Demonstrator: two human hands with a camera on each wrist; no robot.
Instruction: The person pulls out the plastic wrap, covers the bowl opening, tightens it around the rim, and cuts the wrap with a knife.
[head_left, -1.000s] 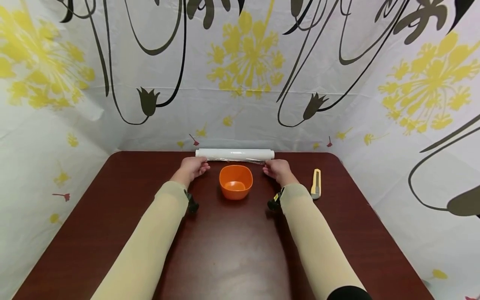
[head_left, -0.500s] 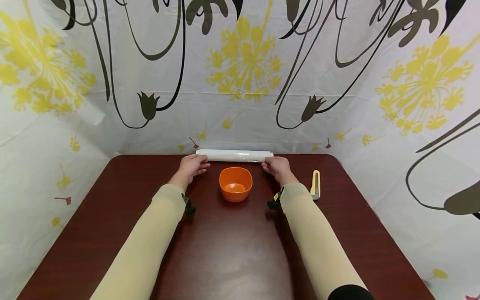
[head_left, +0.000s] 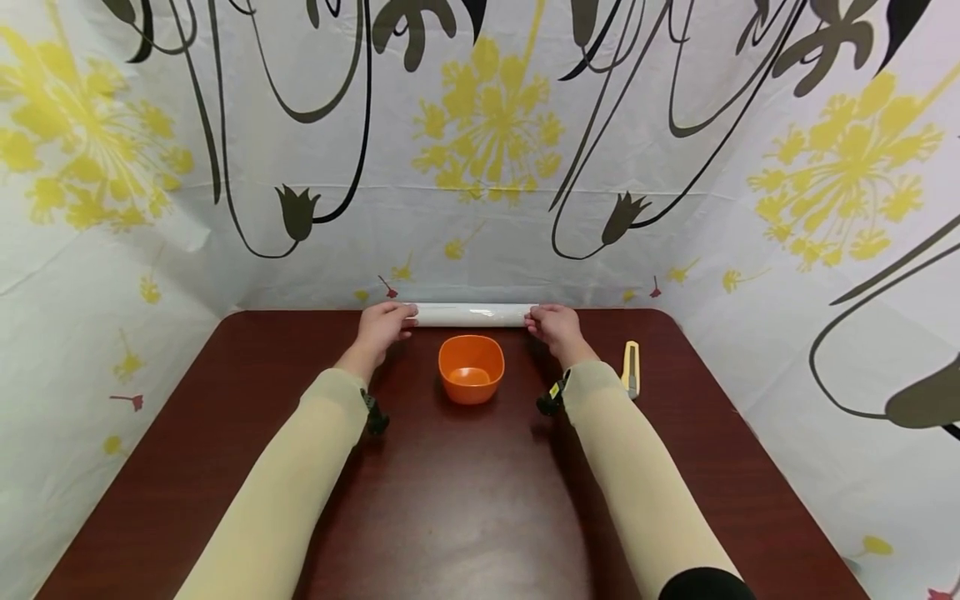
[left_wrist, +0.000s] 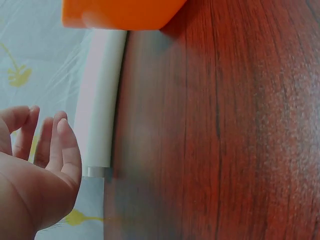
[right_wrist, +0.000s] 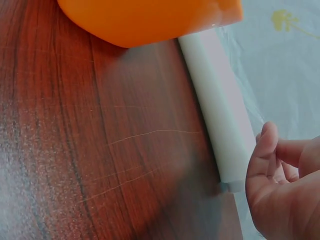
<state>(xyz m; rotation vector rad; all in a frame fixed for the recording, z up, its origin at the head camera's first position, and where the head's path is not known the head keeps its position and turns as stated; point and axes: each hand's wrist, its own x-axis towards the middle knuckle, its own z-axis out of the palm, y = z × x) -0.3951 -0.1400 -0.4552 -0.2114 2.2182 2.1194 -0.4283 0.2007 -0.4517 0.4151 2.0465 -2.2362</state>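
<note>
A roll of clear cling film [head_left: 472,315] lies at the far edge of the table, behind an orange bowl [head_left: 471,371]. My left hand [head_left: 382,325] is at the roll's left end, thumb and forefinger pinching a corner of the loose film. At the other end my right hand [head_left: 557,327] pinches the opposite corner between thumb and bent forefinger. Faint creases of the stretched film [left_wrist: 67,75] show beside the roll in the left wrist view. The right wrist view shows a shiny strip of film [right_wrist: 245,95] running along the roll to the fingertips.
A yellow box cutter [head_left: 631,369] lies on the table to the right of my right hand. Behind the dark red wooden table [head_left: 465,483] hangs a white cloth [head_left: 480,267] printed with flowers, which also closes in both sides.
Both hands have risen slightly toward the roll's height. The film's loose edge, earlier hanging below the front of the roll, is now lifted with them. Bowl and cutter stay put.
</note>
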